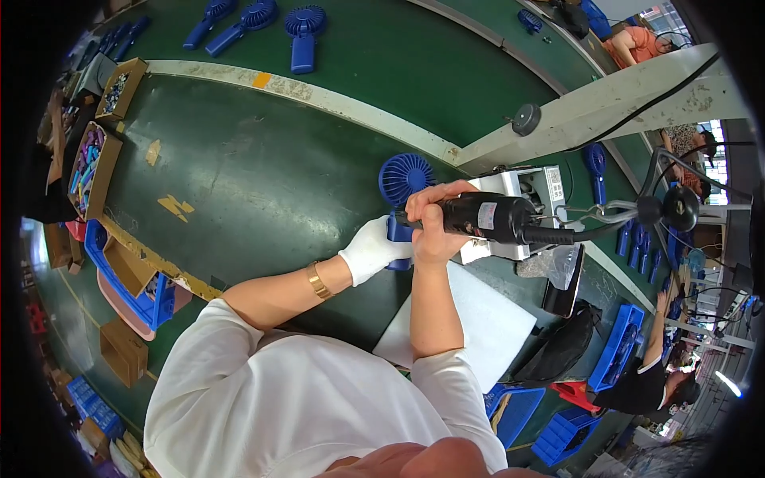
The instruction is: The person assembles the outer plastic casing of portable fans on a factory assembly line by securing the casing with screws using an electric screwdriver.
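Fan (405,180), blue, at centre of frame in head view; round grille toward upper edge, handle toward lower edge. Grasped at handle by left hand (373,251), in white glove. Gripped in right hand (434,239), bare: black electric screwdriver (490,217), roughly level across frame, front end toward fan handle. Contact at tip hidden by fingers; not possible to tell. Linked at rear: metal hook (613,213) and black cable (594,233), leading to right of frame. Behind screwdriver, right of centre: white-and-grey machine (550,187). Beneath right forearm: white sheet (490,319). At left of centre: dark green table (263,175), with tape scraps (175,207). At upper left: three blue fans (256,14) on green belt (374,64). At left edge: cardboard box (134,86) of small parts, beside longer box (105,171) of purple and blue pieces.
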Motion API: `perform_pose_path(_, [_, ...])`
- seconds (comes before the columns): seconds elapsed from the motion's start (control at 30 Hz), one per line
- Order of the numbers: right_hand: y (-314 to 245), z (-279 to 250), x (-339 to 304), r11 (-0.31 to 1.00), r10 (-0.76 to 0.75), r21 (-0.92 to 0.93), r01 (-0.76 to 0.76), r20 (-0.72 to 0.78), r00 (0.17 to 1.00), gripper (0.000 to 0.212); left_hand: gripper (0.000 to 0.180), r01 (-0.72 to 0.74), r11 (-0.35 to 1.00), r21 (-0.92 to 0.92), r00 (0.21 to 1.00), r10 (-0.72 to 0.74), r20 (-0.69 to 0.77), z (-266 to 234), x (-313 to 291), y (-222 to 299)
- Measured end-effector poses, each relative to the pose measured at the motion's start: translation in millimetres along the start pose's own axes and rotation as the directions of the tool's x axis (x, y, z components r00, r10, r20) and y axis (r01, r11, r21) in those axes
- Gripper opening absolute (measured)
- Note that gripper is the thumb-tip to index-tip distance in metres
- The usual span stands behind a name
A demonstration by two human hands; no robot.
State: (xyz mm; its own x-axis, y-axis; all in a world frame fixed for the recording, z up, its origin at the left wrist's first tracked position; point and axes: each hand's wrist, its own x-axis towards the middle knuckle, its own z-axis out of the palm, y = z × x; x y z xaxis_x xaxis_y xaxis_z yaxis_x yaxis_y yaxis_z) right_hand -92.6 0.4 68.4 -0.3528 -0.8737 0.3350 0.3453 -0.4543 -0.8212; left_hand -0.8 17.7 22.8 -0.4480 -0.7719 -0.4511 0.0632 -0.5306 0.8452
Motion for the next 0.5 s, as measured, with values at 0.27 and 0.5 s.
perform_pose_path(0.27, [-68.1,-33.7,19.5,0.902,-0.391,-0.272,0.335,-0.191,0.9,0.047,0.042,-0.395,0.872,0.29,0.913,0.408,0.015,-35.7,62.6,57.8])
perform_pose_path(0.5, [-53.1,-26.8,24.4,0.908,-0.255,-0.382,0.175,-0.17,0.952,0.051,0.066,0.496,0.456,0.739,0.508,0.537,-0.673,-191.4,177.5,155.2])
